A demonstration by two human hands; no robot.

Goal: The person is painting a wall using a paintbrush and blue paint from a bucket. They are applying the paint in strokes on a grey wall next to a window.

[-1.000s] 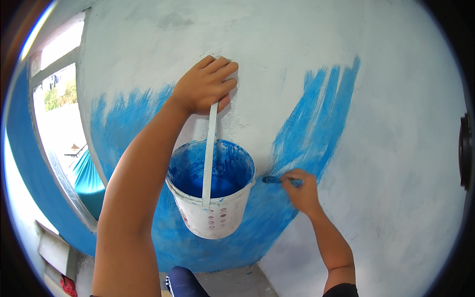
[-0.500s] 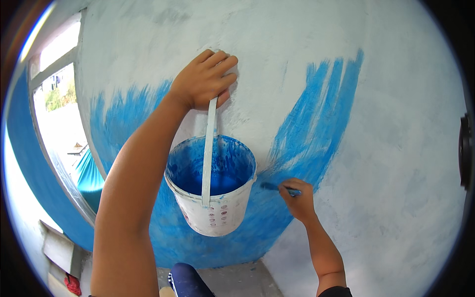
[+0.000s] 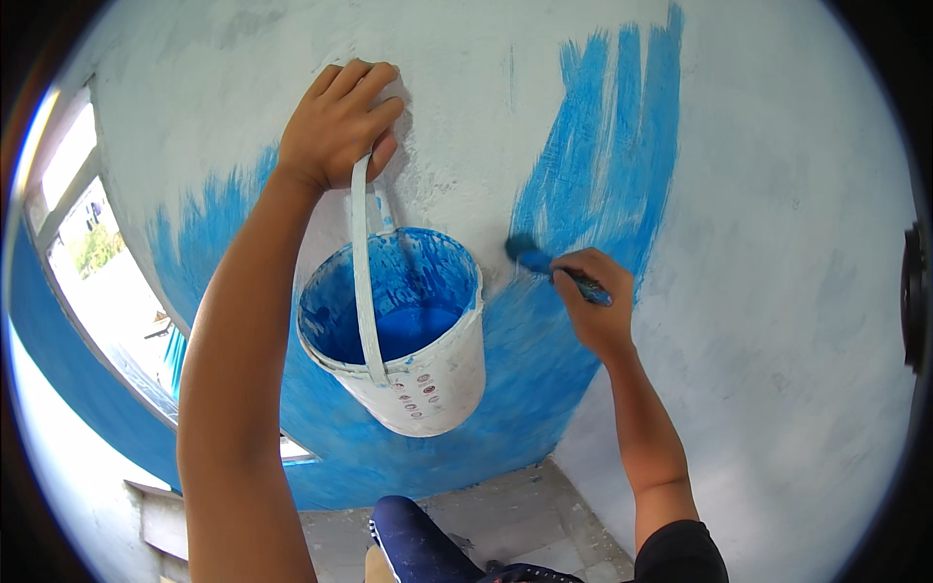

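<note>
My left hand (image 3: 342, 121), raised near the wall, is closed round the white handle (image 3: 363, 272) of a bucket. The white bucket (image 3: 428, 389) hangs from it, slightly tilted, with blue paint (image 3: 413, 328) inside and blue smears up its inner wall. To the right of the bucket, my right hand (image 3: 595, 296) grips a paintbrush (image 3: 533, 257). Its bristles are dark with paint and are at the wall, by the lower left edge of a streaky blue patch (image 3: 622, 146). Whether the bristles press on the wall is hard to tell.
The pale wall (image 3: 777, 243) meets another wall at a corner on the right. A window opening (image 3: 107, 262) is at the left, with a blue-painted band (image 3: 68, 360) beside it. Below are the grey floor (image 3: 525, 515) and my knee (image 3: 418, 534) in dark blue trousers.
My right hand has moved the brush upward along the wall, from beside the bucket's rim to above it. The bucket now appears farther left and tilted more, and the view has shifted.
</note>
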